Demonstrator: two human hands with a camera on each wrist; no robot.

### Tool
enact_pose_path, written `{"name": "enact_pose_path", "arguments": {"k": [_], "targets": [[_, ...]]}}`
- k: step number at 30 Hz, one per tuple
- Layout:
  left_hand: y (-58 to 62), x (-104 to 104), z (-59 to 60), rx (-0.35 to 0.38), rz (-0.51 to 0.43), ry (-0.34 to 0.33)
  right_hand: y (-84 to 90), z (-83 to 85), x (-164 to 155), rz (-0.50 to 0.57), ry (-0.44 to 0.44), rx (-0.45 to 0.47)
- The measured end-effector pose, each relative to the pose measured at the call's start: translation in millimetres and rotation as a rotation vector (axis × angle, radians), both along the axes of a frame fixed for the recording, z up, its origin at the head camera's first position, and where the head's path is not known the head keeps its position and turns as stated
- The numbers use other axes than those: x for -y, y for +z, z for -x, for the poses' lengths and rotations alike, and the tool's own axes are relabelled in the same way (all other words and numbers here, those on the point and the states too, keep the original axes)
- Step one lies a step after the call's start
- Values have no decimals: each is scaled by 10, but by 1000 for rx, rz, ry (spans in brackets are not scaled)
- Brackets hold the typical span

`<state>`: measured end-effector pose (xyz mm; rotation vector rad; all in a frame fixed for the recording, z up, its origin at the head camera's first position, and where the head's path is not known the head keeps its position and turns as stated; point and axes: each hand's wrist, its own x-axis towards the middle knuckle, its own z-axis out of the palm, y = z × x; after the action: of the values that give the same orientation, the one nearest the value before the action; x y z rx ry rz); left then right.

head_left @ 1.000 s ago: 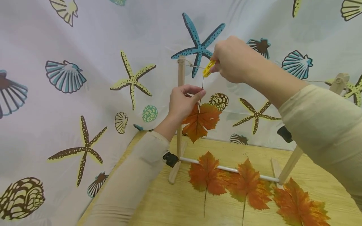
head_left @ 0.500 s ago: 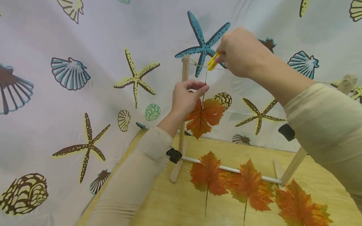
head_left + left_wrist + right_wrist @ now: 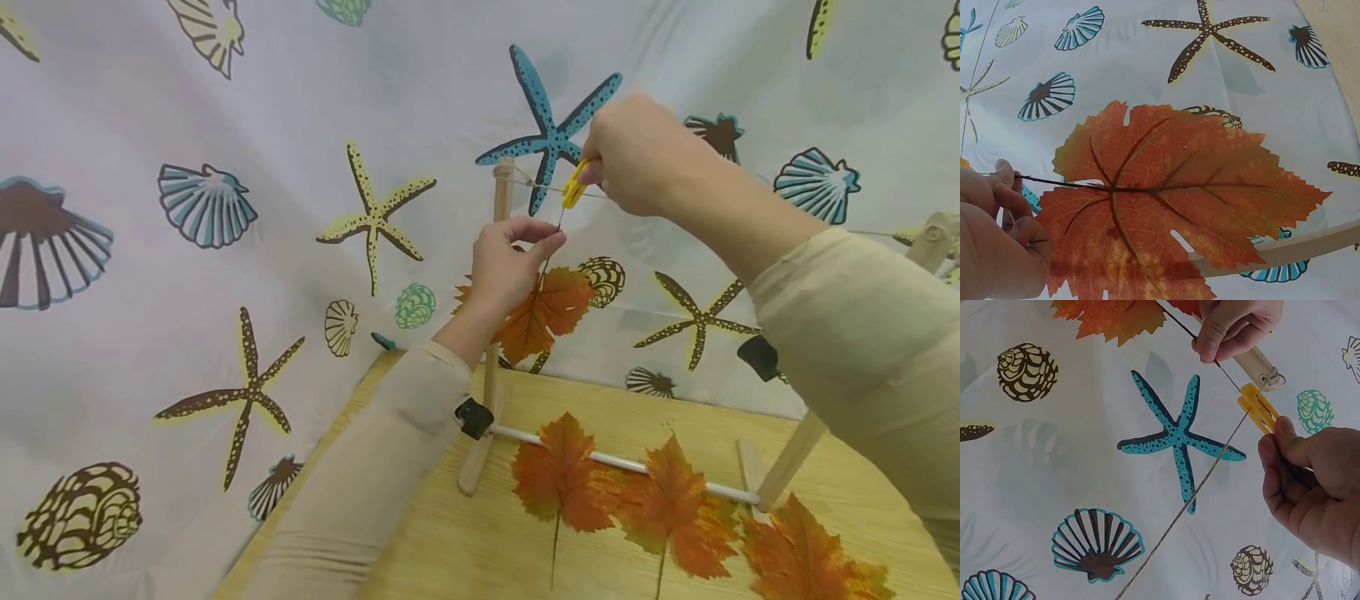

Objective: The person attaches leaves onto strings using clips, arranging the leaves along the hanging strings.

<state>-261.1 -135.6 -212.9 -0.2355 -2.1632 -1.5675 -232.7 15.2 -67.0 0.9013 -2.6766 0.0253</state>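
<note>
Left hand (image 3: 510, 271) pinches leaf (image 3: 543, 312) stem; right hand (image 3: 637, 154) pinches clothespin (image 3: 575, 183).

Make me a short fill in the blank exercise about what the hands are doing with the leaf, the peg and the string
1. The left hand pinches the orange leaf by its ____.
2. The right hand holds a clothespin coloured ____.
3. The string is tied to the top of a wooden ____.
4. On the table lie ____ more orange leaves.

Missing words: stem; yellow; post; three
</note>
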Motion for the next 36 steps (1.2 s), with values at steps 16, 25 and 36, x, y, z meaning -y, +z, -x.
{"name": "enact_pose_path", "arguments": {"k": [16,25,36], "targets": [[48,-12,18,-41,-22,22,35,-7,149,-75,0,21],[81,-27,-6,-46,-42,17,117,-11,183,-162,-10,62],[31,2,-34,-81,-2,20,131,-7,225,-142,-74,185]]}}
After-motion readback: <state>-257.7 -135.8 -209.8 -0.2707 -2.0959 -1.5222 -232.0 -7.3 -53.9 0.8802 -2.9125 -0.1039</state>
